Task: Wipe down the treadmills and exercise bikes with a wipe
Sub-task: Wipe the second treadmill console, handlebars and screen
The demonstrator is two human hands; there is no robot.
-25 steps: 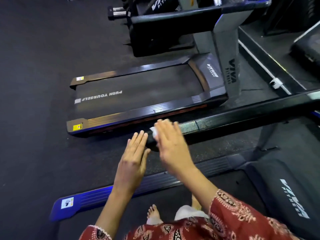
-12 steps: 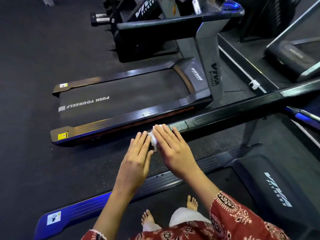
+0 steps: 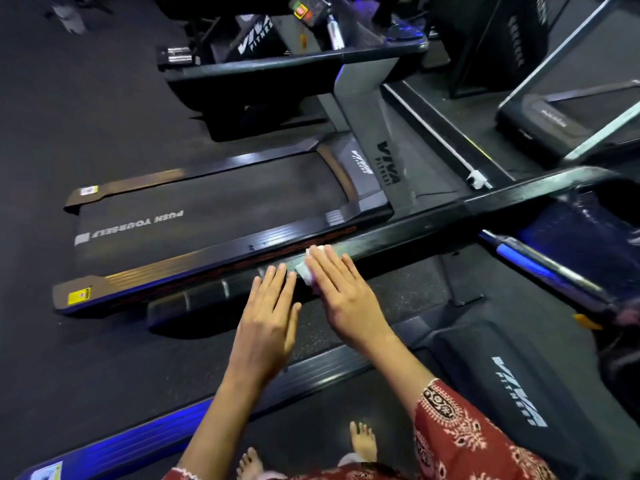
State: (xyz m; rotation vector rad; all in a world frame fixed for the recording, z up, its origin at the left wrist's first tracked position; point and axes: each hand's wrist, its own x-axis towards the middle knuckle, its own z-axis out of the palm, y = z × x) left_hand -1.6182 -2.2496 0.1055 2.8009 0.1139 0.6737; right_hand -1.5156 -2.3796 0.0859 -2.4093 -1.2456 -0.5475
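Next treadmill [image 3: 207, 209]: on the floor to my left, well apart from my hands. I judge it waits its turn.

Rail [image 3: 194, 298]: the black handrail on my left, running from its free end up and right towards the console. It is fixed, stiff and glossy, so I reckon it takes firm pressure but gives a wet cloth little friction.

Left hand [image 3: 266, 327]: flat, fingers straight and together, holding nothing. The fingertips lie at the rail just beside the wipe; I cannot tell whether they bear down.

Wipe [image 3: 304, 271]: a small white sheet on top of the rail, about midway along it and mostly hidden under my right palm. Only its left edge and a far corner peek out.

Handling: it looks thin, light and limp, likely damp. It should bunch or slide out if dragged by a corner, so I would keep it spread under the whole palm, or pinch the exposed left edge to refold it.

Right hand [image 3: 343, 299]: fingers straight, pressing the wipe flat onto the rail, not curled round it.

Console [image 3: 585, 216]: dark, at the rail's right end, not yet reached.
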